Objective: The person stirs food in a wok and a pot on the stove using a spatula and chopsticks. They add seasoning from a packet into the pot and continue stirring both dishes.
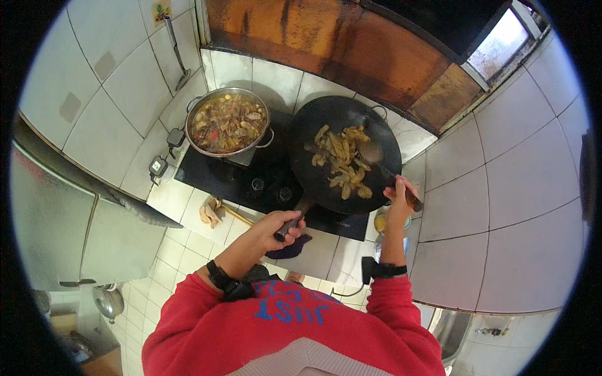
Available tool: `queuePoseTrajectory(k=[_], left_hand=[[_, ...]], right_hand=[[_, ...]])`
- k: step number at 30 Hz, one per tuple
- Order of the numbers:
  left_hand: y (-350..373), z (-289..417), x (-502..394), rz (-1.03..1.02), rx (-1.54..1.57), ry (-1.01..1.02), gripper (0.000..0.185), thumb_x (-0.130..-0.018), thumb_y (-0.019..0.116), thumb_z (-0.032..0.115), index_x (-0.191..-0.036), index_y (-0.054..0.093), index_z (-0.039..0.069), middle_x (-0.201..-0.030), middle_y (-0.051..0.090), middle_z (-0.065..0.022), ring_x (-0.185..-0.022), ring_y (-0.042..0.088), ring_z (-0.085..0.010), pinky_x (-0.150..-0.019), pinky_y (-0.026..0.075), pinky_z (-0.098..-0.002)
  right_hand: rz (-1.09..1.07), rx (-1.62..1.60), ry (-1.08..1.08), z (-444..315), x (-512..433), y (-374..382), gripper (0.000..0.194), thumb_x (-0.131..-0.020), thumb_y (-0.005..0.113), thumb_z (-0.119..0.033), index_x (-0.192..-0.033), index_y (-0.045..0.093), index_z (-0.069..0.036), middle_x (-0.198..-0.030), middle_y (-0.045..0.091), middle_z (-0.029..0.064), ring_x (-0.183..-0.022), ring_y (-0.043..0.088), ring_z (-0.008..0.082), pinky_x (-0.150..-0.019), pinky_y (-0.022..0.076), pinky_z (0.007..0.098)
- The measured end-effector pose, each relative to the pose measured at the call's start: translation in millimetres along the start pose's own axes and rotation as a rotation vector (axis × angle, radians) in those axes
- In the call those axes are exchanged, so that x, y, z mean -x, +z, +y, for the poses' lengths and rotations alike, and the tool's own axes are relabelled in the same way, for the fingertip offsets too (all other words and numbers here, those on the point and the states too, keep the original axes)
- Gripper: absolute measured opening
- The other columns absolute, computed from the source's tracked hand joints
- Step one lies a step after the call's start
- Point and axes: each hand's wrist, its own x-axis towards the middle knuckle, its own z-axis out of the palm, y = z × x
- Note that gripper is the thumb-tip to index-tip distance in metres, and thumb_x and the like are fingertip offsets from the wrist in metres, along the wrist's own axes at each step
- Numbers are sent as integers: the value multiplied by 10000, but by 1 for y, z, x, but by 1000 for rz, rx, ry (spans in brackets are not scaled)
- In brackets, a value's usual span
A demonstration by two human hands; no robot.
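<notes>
A black wok (pixel 310 136) sits over the right side of a black glass gas hob (pixel 207 169). My left hand (pixel 283 229) grips the wok's long handle (pixel 301 210). Browned, elongated pieces of food (pixel 343 150) lie in the middle of the wok. In my right hand (pixel 400 199) is the wooden-ended handle of a wok spatula (pixel 370 152), its blade resting among the food on the right. The kind of food cannot be told for certain.
A two-handled steel pot (pixel 228 153) of stew stands on the left burner. A ladle (pixel 175 51) hangs on the tiled wall. A cloth (pixel 211 214) and a dark purple cloth (pixel 290 248) lie along the counter's front. Jars (pixel 380 222) stand right of the hob; a refrigerator (pixel 117 239) is at left.
</notes>
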Motion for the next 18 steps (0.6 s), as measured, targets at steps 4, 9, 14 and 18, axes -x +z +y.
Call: queuePoseTrajectory(k=[4, 9, 14, 18], left_hand=[[-1, 0, 0, 20, 34, -12, 165, -933, 531, 194, -934, 479, 37, -797, 535, -78, -545, 469, -110, -377, 382, -204], [-4, 0, -2, -20, 24, 3, 163, -931, 534, 185, -945, 475, 34, -810, 543, -83, -547, 472, -111, -379, 382, -208], [-3, 0, -1, -9, 29, -11, 169, -933, 529, 184, -950, 471, 26, -808, 539, -82, -547, 470, -112, -384, 381, -208], [-3, -1, -2, -1, 16, 0, 186, -940, 515, 201, -996, 468, 30, -828, 523, -70, -552, 449, -98, -384, 374, -200]], right_hand=[[-270, -70, 274, 8, 1, 3, 141, -865, 639, -129, -920, 615, -1, -1003, 635, 121, -575, 590, 139, -513, 514, 284], [-198, 175, 74, 1, 17, -2, 96, -860, 631, -72, -883, 619, 20, -958, 643, 122, -552, 580, 121, -498, 509, 254], [-221, 113, 130, -12, 22, -10, 57, -851, 628, -42, -853, 621, 15, -903, 654, 120, -502, 561, 126, -461, 478, 258], [-255, 227, 45, -15, 25, -21, 48, -851, 629, -42, -849, 625, 7, -908, 654, 128, -496, 550, 124, -447, 451, 254]])
